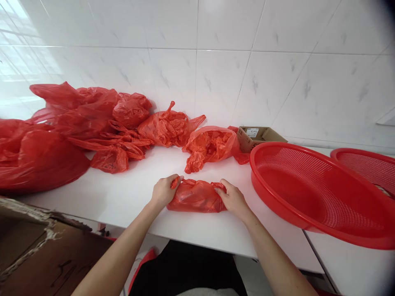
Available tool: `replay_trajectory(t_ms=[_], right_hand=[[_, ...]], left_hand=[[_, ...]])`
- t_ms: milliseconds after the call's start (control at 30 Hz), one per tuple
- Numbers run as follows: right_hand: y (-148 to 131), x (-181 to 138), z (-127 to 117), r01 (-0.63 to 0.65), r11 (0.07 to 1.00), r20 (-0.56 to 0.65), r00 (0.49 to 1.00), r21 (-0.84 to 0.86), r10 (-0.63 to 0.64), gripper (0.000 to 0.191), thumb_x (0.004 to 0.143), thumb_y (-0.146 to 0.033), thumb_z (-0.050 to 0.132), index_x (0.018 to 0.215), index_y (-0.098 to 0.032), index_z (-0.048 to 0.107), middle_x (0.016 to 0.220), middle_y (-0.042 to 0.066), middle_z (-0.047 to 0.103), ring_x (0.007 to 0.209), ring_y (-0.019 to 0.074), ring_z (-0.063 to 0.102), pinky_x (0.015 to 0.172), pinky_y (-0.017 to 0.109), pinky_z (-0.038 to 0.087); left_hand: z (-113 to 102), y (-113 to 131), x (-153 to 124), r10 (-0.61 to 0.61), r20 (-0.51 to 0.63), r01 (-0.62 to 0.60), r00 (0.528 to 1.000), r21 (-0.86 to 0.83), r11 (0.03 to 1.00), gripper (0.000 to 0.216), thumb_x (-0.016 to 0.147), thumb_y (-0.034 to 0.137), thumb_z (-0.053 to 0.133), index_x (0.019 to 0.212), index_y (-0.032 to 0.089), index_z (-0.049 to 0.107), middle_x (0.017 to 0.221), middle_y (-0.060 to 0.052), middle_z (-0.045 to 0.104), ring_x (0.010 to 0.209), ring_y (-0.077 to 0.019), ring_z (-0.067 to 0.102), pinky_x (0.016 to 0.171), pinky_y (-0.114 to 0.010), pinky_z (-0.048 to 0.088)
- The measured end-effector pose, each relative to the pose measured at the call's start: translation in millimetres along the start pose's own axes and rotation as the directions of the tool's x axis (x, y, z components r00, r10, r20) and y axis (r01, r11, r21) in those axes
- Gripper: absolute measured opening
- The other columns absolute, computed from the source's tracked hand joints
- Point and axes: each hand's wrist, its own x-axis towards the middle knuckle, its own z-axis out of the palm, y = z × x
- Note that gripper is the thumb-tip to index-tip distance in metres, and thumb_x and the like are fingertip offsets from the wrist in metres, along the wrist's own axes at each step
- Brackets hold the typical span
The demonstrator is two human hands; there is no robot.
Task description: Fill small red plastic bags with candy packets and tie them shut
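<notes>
A red plastic bag (197, 198) with a bulky filling lies on the white table in front of me; what is inside shows only as darker shapes through the film. At its left end my left hand (164, 191) is closed around a gathered part of the bag. My right hand (233, 198) pinches the bag's right end, thumb over the bunched film. Just behind it sits an open, crumpled red bag (220, 144) with more red plastic inside.
More filled red bags (92, 111) are heaped along the tiled wall to the left. A large red plastic basket (293, 189) stands at right, another basket (364, 164) beyond it. Behind is a small cardboard box (262, 135); a torn carton (61, 250) stands at lower left.
</notes>
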Motion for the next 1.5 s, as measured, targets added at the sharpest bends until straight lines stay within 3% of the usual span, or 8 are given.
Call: replay_trajectory(t_ms=[167, 533, 667, 767, 867, 1033, 1367, 1500], right_hand=[[4, 11, 2, -0.031, 0.97, 0.039, 0.998, -0.241, 0.042, 0.02, 0.09, -0.034, 0.044, 0.074, -0.023, 0.045, 0.075, -0.001, 0.064, 0.065, 0.0158, 0.053, 0.057, 0.025, 0.029], [7, 11, 11, 0.005, 0.913, -0.024, 1.0, -0.409, -0.016, 0.013, 0.093, -0.029, 0.045, 0.094, -0.021, 0.056, 0.098, 0.005, 0.062, 0.082, 0.0174, 0.059, 0.062, 0.028, 0.035], [2, 6, -1, -0.015, 0.957, -0.055, 0.998, -0.29, -0.001, 0.026, 0.09, -0.03, 0.051, 0.115, -0.021, 0.052, 0.114, 0.008, 0.058, 0.098, 0.0206, 0.06, 0.076, 0.031, 0.046], [-13, 0, -4, 0.153, 0.96, -0.116, 0.976, -0.234, -0.184, 0.046, 0.092, -0.036, 0.05, 0.134, -0.021, 0.043, 0.137, 0.012, 0.047, 0.126, 0.0242, 0.046, 0.102, 0.039, 0.041], [-29, -6, 5, 0.342, 0.892, 0.04, 0.938, -0.295, -0.346, 0.053, 0.095, -0.047, 0.04, 0.143, -0.024, 0.038, 0.153, 0.011, 0.03, 0.142, 0.0295, 0.025, 0.114, 0.049, 0.026], [-26, -6, 27, 0.316, 0.874, 0.298, 0.931, -0.368, -0.211, 0.066, 0.093, -0.062, 0.031, 0.147, -0.024, 0.034, 0.158, 0.009, 0.018, 0.145, 0.0361, 0.013, 0.114, 0.059, 0.017], [-13, 8, 35, 0.285, 0.878, 0.282, 0.942, -0.384, -0.182, 0.074, 0.092, -0.068, 0.025, 0.147, -0.02, 0.036, 0.157, 0.013, 0.02, 0.145, 0.0357, 0.014, 0.115, 0.055, 0.013], [-6, 9, 25, 0.318, 0.884, 0.184, 0.945, -0.342, -0.269, 0.059, 0.095, -0.058, 0.032, 0.145, -0.026, 0.039, 0.147, 0.009, 0.042, 0.137, 0.0294, 0.035, 0.11, 0.048, 0.024]], left_hand=[[1, -5, 20, -0.014, 0.133, -0.003, 0.991, 0.131, 0.991, 0.041, 0.091, 0.051, 0.034, 0.073, 0.026, 0.062, 0.076, -0.003, 0.068, 0.065, -0.0203, 0.058, 0.056, -0.027, 0.031], [12, -15, 24, 0.065, 0.026, -0.068, 0.998, 0.16, 0.985, 0.028, 0.089, 0.044, 0.046, 0.08, 0.026, 0.065, 0.083, -0.003, 0.07, 0.075, -0.0218, 0.06, 0.061, -0.028, 0.032], [6, -16, 28, 0.02, -0.021, -0.021, 1.0, -0.048, 0.999, 0.033, 0.087, 0.048, 0.048, 0.082, 0.023, 0.068, 0.085, -0.004, 0.071, 0.079, -0.0211, 0.062, 0.065, -0.027, 0.04], [1, -3, 26, -0.049, -0.065, 0.033, 0.997, -0.227, 0.973, 0.046, 0.091, 0.052, 0.037, 0.095, 0.02, 0.07, 0.089, -0.005, 0.071, 0.081, -0.0207, 0.064, 0.072, -0.029, 0.046], [7, 19, 12, 0.082, -0.118, -0.11, 0.99, -0.253, 0.961, 0.042, 0.094, 0.043, 0.036, 0.112, 0.022, 0.067, 0.113, -0.006, 0.068, 0.103, -0.021, 0.062, 0.091, -0.033, 0.046], [27, 35, -9, 0.25, 0.064, -0.254, 0.966, 0.06, 0.965, 0.042, 0.092, 0.023, 0.039, 0.128, 0.029, 0.059, 0.138, -0.006, 0.054, 0.124, -0.0247, 0.051, 0.104, -0.043, 0.04], [46, 33, 6, 0.317, -0.004, -0.305, 0.948, 0.26, 0.916, 0.043, 0.089, 0.018, 0.044, 0.128, 0.026, 0.059, 0.132, -0.007, 0.059, 0.121, -0.028, 0.051, 0.101, -0.044, 0.041], [39, 29, 3, 0.301, 0.007, -0.3, 0.954, 0.085, 0.95, 0.041, 0.09, 0.02, 0.041, 0.125, 0.026, 0.061, 0.129, -0.005, 0.061, 0.117, -0.0253, 0.054, 0.101, -0.041, 0.041]])
